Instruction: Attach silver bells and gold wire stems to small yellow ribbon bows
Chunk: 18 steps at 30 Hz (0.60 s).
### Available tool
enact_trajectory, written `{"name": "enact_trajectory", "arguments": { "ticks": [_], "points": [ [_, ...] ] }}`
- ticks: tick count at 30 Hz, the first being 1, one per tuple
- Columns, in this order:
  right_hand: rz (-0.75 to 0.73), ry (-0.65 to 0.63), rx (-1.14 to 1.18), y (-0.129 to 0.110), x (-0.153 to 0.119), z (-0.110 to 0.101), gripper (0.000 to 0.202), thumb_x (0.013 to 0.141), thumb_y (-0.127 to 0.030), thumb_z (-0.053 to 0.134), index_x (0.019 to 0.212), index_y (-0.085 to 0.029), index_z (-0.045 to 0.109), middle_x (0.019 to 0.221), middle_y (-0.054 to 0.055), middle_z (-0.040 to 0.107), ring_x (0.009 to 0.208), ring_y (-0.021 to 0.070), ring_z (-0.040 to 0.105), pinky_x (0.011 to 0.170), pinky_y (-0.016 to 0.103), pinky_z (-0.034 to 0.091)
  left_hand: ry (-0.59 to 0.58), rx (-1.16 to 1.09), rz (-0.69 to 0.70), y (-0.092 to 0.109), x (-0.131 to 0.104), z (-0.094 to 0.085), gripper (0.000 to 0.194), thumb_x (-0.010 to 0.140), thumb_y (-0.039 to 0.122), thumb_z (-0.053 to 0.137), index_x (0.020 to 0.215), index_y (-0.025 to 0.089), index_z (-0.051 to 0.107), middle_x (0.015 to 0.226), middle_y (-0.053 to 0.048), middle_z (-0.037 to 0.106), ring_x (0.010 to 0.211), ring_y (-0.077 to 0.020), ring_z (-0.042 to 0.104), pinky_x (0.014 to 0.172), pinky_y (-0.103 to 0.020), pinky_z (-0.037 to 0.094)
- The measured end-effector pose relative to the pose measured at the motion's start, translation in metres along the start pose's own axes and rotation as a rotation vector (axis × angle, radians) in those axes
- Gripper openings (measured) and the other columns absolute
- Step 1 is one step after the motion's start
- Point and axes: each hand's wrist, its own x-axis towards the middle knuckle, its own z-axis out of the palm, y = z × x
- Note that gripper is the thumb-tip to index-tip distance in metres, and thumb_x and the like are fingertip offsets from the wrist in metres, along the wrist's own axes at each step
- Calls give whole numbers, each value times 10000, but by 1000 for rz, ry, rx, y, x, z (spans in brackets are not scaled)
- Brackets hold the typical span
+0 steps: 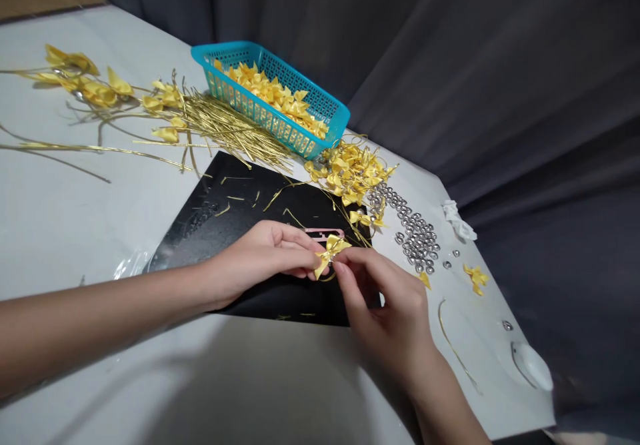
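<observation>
Head view: left hand [265,258] and right hand [385,305] together, both pinching yellow ribbon bow [329,253] over black mat [240,232] (gold wire underneath, partly hidden). Step judged: fastening bow; next needs steady twisting grip.

Light is soft and even from above, moderately bright. My arms throw faint shadows on the counter [75,225]. Black mat [240,232] shows speckled glare at its left corner. Wide-angle bend at edges; backdrop dim, corners slightly soft.

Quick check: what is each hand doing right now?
Left hand: closed, pinching the yellow ribbon bow.
Right hand: closed, pinching the same bow from the other side.
</observation>
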Motion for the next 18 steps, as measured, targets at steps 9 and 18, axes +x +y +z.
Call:
{"name": "enact_trajectory", "arguments": {
  "ticks": [9, 18],
  "points": [
    [7, 7, -18, -1, 1, 2, 139, 809, -41, 508, 837, -170, 551, 711, 7, 619, 623, 97, 573, 535, 198, 441, -5, -22, 8, 1, 1, -1, 39, 663, 142, 690, 700, 136, 700, 600, 29, 676, 548, -36, 554, 549, -117, 417],
    [29, -32, 5, 1, 0, 2, 127, 809, -48, 517, 847, -166, 549, 724, -1, 619, 625, 82, 569, 581, 189, 450, -42, -45, 14, -1, 0, -2, 55, 668, 160, 702, 721, 146, 706, 621, 26, 682, 568, -40, 559, 569, -123, 422]
  ]
}}
